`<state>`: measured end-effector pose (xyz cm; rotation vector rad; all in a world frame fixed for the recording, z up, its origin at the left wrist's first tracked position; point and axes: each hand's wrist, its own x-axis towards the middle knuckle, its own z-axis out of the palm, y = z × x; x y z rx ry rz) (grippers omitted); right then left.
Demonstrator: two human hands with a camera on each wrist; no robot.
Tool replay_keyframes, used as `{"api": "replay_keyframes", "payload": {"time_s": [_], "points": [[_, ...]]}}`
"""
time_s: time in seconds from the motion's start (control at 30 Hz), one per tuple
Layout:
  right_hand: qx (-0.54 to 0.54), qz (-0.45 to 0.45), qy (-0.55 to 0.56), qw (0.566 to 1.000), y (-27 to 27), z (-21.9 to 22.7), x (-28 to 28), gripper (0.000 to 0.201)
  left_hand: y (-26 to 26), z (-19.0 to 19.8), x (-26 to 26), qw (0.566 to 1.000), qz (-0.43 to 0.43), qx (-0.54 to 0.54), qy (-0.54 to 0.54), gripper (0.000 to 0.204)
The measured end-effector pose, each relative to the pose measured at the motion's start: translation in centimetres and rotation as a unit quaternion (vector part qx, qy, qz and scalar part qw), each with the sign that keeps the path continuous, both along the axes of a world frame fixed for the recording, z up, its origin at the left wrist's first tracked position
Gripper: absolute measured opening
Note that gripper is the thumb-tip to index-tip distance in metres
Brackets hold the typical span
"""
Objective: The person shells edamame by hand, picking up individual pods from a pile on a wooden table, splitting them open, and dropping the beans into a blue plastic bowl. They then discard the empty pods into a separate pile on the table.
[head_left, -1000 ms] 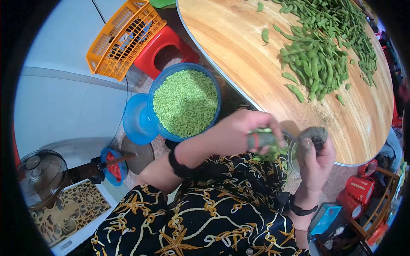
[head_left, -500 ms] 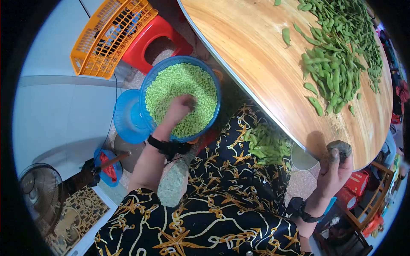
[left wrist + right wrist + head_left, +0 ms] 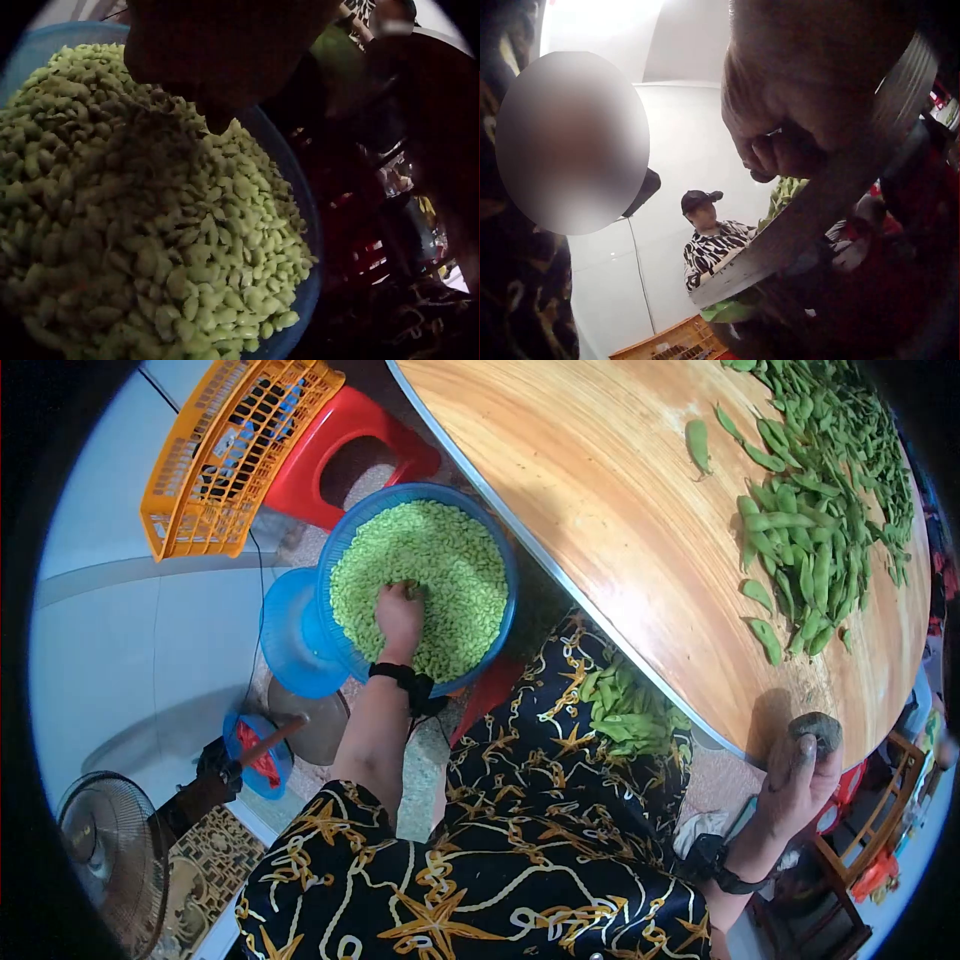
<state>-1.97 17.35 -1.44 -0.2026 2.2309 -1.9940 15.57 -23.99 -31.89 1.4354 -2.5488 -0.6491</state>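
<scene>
My left hand (image 3: 400,615) is low over the shelled green beans (image 3: 465,575) in a blue plastic basket (image 3: 508,610), its fingers bent down at them. In the left wrist view this hand (image 3: 217,52) is a dark shape above the beans; whether it holds any I cannot tell. At the table edge my right hand (image 3: 800,790) holds a dark grey rounded thing (image 3: 815,732), with the stained thumb against it. The right wrist view shows that hand (image 3: 802,90) with curled fingers. Green bean pods (image 3: 635,710) lie on my lap by the table edge.
On the wooden table (image 3: 600,490) lies a large heap of bean pods (image 3: 810,550). Left of the basket are a red stool (image 3: 300,470), an orange crate (image 3: 190,490) and a fan (image 3: 115,860). Another person (image 3: 716,240) in a cap is across the table.
My left hand has gone from the lap, beside the right hand, leftward into the basket of beans. The right hand has shifted right and slightly down, keeping the dark grey thing.
</scene>
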Motion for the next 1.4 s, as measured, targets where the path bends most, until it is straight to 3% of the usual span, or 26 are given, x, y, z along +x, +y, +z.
{"api": "replay_keyframes", "payload": {"time_s": [0.07, 0.3, 0.4, 0.47, 0.5, 0.53, 0.6, 0.63, 0.67, 0.73, 0.77, 0.83, 0.87, 0.93, 0.97, 1.03, 1.07, 1.1, 1.13, 1.2, 1.23, 1.3, 1.33, 1.4], "points": [[0.008, -0.012, -0.003, 1.0, 0.0, 0.0, 0.0, 0.017, 0.0, -0.9, -0.3, 0.999, -0.013, -0.039, -0.005, 0.022], [0.031, -0.02, -0.003, 0.999, -0.6, 0.7, 0.2, 0.017, -1.8, -2.5, 0.2, 0.997, 0.0, -0.019, -0.078, 0.021], [0.016, -0.006, 0.004, 1.0, -1.1, 0.9, 0.1, 0.016, -3.4, -3.7, 3.0, 0.996, 0.037, 0.052, -0.056, 0.022], [0.005, 0.012, 0.013, 1.0, -1.0, 0.7, 0.0, 0.015, -3.4, -3.5, 4.6, 0.983, 0.094, 0.131, 0.092, 0.021], [-0.005, 0.003, 0.008, 1.0, -0.7, 0.4, 0.1, 0.015, -2.9, -1.3, 4.8, 0.936, 0.137, 0.274, 0.173, 0.018], [-0.015, -0.005, 0.003, 1.0, -0.5, 0.3, 0.0, 0.016, -2.6, 0.9, 5.0, 0.937, 0.137, 0.269, 0.175, 0.018], [-0.024, -0.005, 0.003, 1.0, -0.5, 0.3, 0.1, 0.016, -2.0, 3.7, 5.3, 0.786, 0.227, 0.487, 0.306, 0.012], [-0.027, -0.007, 0.0, 1.0, -0.5, 0.4, 0.2, 0.017, -2.2, 4.2, 5.8, 0.747, 0.224, 0.538, 0.319, 0.012], [-0.032, -0.006, 0.002, 0.999, -0.3, 0.3, 0.2, 0.017, -1.8, 4.6, 6.0, 0.749, 0.222, 0.535, 0.322, 0.012], [-0.042, 0.045, 0.011, 0.998, 0.0, 0.2, 0.0, 0.018, -0.3, 6.9, 5.4, 0.648, 0.23, 0.59, 0.422, 0.012], [-0.021, 0.033, -0.001, 0.999, -0.3, 0.7, 0.2, 0.019, 0.6, 8.2, 4.9, 0.651, 0.227, 0.587, 0.425, 0.012], [-0.016, 0.057, 0.017, 0.998, 0.1, 0.5, 0.1, 0.018, 3.5, 12.1, 2.6, 0.574, 0.124, 0.656, 0.474, 0.012], [-0.003, 0.081, 0.035, 0.996, 0.3, 0.5, 0.0, 0.018, 4.7, 13.5, 1.5, 0.576, 0.118, 0.656, 0.473, 0.012], [-0.054, 0.089, 0.027, 0.994, -0.3, 0.6, 0.3, 0.011, 7.5, 16.4, -1.3, 0.51, 0.034, 0.728, 0.457, 0.015], [-0.043, 0.096, 0.027, 0.994, -0.2, 1.0, 0.3, 0.012, 9.7, 18.8, -2.9, 0.53, 0.025, 0.725, 0.438, 0.017], [-0.016, 0.118, 0.027, 0.993, 0.3, 1.2, 0.1, 0.013, 13.6, 21.6, -4.8, 0.502, -0.182, 0.767, 0.354, 0.018], [0.001, 0.132, 0.026, 0.991, 0.6, 1.2, 0.0, 0.012, 16.3, 24.5, -5.4, 0.58, -0.379, 0.687, 0.221, 0.019], [-0.038, 0.145, -0.025, 0.988, 0.5, 1.9, -0.1, 0.012, 18.8, 26.3, -6.9, 0.59, -0.605, 0.528, 0.085, 0.032], [-0.042, 0.148, -0.061, 0.986, 0.4, 2.1, -0.4, 0.013, 21.4, 28.1, -6.6, 0.628, -0.707, 0.325, 0.008, 0.039], [0.022, 0.137, 0.168, 0.976, -1.0, 1.1, -1.1, 0.014, 23.5, 28.7, -7.8, 0.648, -0.737, 0.192, 0.019, 0.033], [0.019, 0.137, 0.169, 0.976, -1.8, 1.5, -1.4, 0.014, 24.1, 29.2, -8.6, 0.648, -0.738, 0.19, 0.017, 0.033], [0.256, 0.146, 0.269, 0.917, -3.3, 2.4, -1.7, 0.019, 25.2, 29.9, -9.9, 0.701, -0.58, 0.412, 0.049, 0.027], [0.246, 0.156, 0.267, 0.919, -4.1, 2.5, -2.1, 0.019, 26.7, 29.1, -10.0, 0.689, -0.613, 0.341, 0.184, 0.024], [0.447, 0.124, 0.288, 0.838, -6.3, 2.7, -2.7, 0.022, 27.4, 30.2, -10.5, 0.636, -0.657, 0.392, 0.098, 0.027]]}}
